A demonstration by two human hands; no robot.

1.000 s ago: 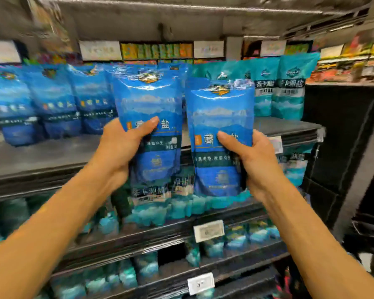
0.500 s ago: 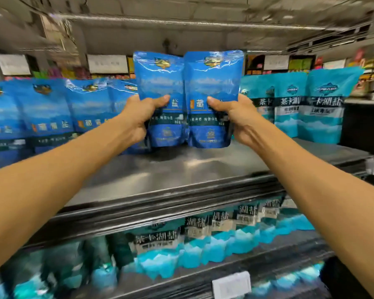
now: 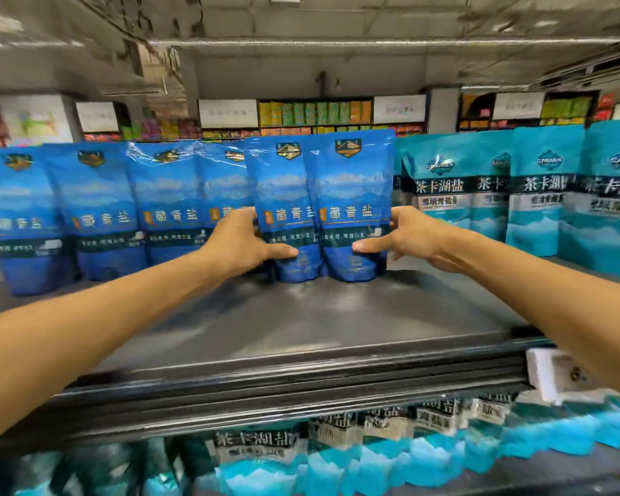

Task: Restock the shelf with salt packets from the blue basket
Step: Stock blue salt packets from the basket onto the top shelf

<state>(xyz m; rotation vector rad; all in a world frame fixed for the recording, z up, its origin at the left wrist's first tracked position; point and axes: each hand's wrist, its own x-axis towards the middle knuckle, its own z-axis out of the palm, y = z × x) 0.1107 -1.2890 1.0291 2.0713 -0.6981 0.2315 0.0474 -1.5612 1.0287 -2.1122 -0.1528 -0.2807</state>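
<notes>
Two dark blue salt packets stand upright side by side at the back of the top shelf [image 3: 301, 327]. My left hand [image 3: 242, 243] grips the left packet [image 3: 285, 195] by its lower left edge, thumb on the front. My right hand [image 3: 408, 238] grips the right packet [image 3: 355, 187] at its lower right edge. Both packet bottoms rest on or just above the shelf surface. The blue basket is out of view.
A row of matching dark blue packets [image 3: 101, 209] stands to the left, and teal salt packets [image 3: 541, 187] to the right. More teal packets [image 3: 337, 452] fill the shelf below. A white price tag holder [image 3: 555, 374] hangs on the front rail at right.
Both hands carried the packets up from chest height and forward to the back of the top shelf, then lowered them into the gap between the blue and teal rows.
</notes>
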